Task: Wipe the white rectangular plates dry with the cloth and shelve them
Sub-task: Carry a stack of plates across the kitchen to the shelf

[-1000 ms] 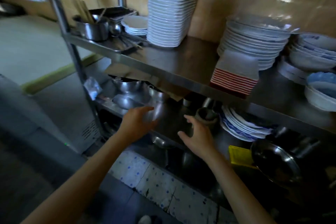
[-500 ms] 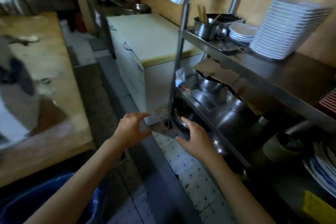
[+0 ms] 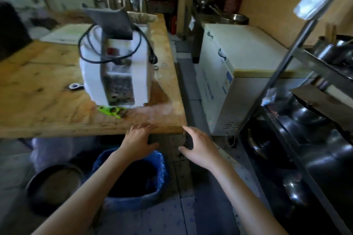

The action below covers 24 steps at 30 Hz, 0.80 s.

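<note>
Head view, slightly blurred. Left hand (image 3: 138, 140) open, fingers spread, palm down, empty; fingertips at the near edge of the wooden counter (image 3: 47, 86), close to its near right corner; contact or not, cannot tell. Right hand (image 3: 198, 147) also open, fingers spread, empty, held over the floor just right of that corner, apart from the left hand.

On the counter: white machine (image 3: 116, 66) standing toward the near right part, black cable (image 3: 142, 40) looped around its upper section. Green tool (image 3: 110, 110) lying touching or just in front of the machine's base, near the near edge. Small metal piece (image 3: 75, 86) to the machine's left.

Under the near edge: bin with blue liner (image 3: 133, 179) below the left forearm; round metal basin (image 3: 54, 183) on the floor to its left.

Right of the counter, across the aisle: white chest freezer (image 3: 246, 74). Steel shelving rack (image 3: 298, 101) at far right, metal bowls on its lower tiers.

White rectangular plates and cloth: not visible here; position cannot be told.
</note>
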Each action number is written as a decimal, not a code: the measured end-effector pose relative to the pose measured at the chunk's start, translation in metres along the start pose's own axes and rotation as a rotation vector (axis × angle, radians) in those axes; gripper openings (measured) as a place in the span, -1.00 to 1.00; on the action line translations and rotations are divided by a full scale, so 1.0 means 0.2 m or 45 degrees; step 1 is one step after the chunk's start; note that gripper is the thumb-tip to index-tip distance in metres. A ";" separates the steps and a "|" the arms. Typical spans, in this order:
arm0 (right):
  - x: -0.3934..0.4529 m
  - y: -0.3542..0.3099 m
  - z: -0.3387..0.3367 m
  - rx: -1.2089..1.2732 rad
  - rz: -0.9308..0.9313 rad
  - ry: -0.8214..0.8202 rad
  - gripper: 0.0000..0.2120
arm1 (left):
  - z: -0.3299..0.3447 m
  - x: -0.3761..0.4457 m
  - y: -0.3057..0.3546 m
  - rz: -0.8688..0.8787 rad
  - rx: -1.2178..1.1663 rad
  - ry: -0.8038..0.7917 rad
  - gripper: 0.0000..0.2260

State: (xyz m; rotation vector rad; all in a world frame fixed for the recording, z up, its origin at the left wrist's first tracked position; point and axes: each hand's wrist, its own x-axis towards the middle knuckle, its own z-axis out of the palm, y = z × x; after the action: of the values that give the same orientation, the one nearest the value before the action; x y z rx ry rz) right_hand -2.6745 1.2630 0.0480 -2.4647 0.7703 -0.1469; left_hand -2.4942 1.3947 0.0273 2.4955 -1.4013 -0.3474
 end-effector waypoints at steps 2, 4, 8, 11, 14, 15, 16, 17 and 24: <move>0.04 -0.12 0.06 -0.028 -0.064 -0.043 -0.32 | -0.04 -0.08 -0.12 -0.071 0.010 0.014 -0.29; 0.08 -0.23 0.11 -0.052 -0.145 -0.098 -0.32 | -0.08 -0.14 -0.23 -0.157 0.023 0.042 -0.29; 0.19 -0.43 0.20 -0.089 -0.288 -0.257 -0.31 | -0.15 -0.25 -0.42 -0.300 0.037 0.145 -0.38; 0.29 -0.58 0.27 -0.149 -0.389 -0.395 -0.31 | -0.20 -0.36 -0.56 -0.413 0.022 0.213 -0.39; 0.37 -0.74 0.37 -0.194 -0.491 -0.459 -0.31 | -0.23 -0.49 -0.72 -0.571 0.007 0.207 -0.36; 0.39 -0.79 0.41 -0.211 -0.526 -0.473 -0.31 | -0.23 -0.53 -0.76 -0.637 -0.011 0.220 -0.37; 0.40 -0.85 0.44 -0.229 -0.565 -0.485 -0.31 | -0.23 -0.58 -0.80 -0.701 -0.019 0.242 -0.39; 0.42 -0.89 0.47 -0.246 -0.601 -0.504 -0.32 | -0.23 -0.62 -0.84 -0.753 -0.017 0.269 -0.40; 0.50 -1.27 0.74 -0.385 -0.909 -0.652 -0.32 | -0.26 -0.94 -1.03 -1.075 -0.029 0.394 -0.42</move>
State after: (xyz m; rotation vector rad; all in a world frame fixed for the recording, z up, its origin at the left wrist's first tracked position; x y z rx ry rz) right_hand -2.4275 1.4506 0.0527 -2.7705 -0.3403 0.3563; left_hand -2.4089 1.6657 0.0229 2.8351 -0.1821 -0.1068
